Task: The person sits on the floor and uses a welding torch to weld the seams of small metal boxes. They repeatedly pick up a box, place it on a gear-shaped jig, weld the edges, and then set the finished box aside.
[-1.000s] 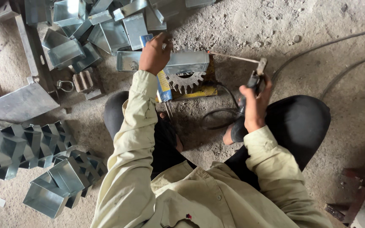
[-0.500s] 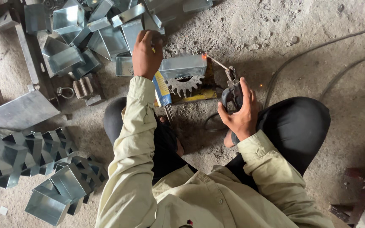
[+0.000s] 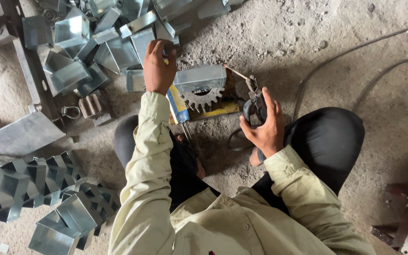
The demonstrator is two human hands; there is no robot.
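head view: the welding holder (image 3: 255, 105), gripped in the right hand (image 3: 266, 127), has been drawn nearer; its rod now meets the metal box (image 3: 200, 78), steadied on the floor by the closed left hand (image 3: 158, 66).

A shiny galvanised metal box (image 3: 200, 78) lies on its side on the dusty floor, a toothed gear at its 6 o'clock edge. At its 3 o'clock, a dark electrode holder (image 3: 256, 105) carries a thin rod (image 3: 234, 72), tip touching the box's corner.
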